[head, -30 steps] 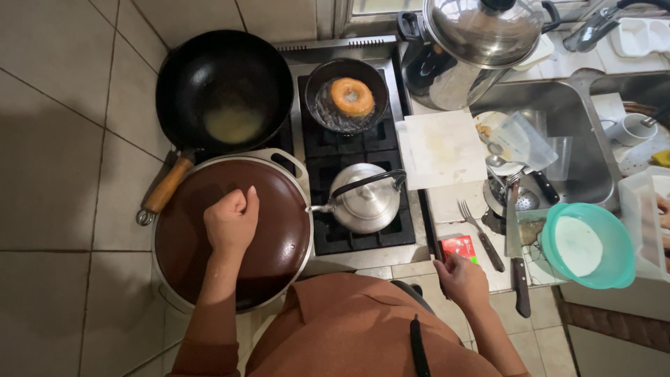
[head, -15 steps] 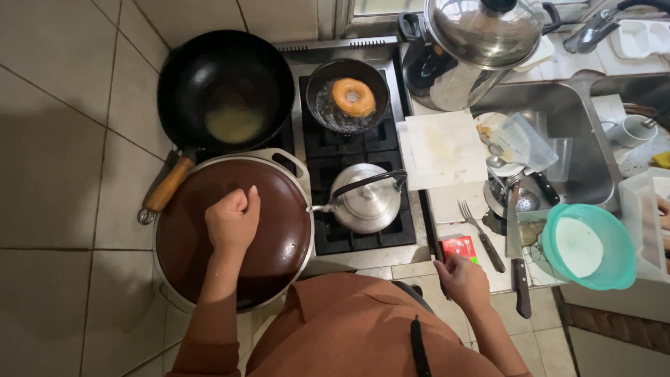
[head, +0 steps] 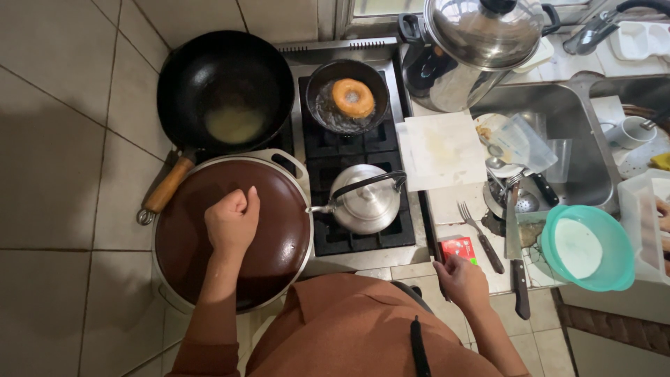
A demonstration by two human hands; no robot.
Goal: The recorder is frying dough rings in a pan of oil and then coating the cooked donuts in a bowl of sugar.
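The left hand is resting as a closed fist on the big round brown lid in the lower left of the frame, its grip curled tight on itself and holding nothing visible. The lid is covering a large metal pot with a loop handle. The right hand, lower centre, is lying on the desk edge, its fingers touching a small red box; whether that grip is closing on the box cannot be told. Above, a golden ring doughnut is frying in a small black pan, beside a steel kettle.

Likely a home kitchen: gas stove, sink
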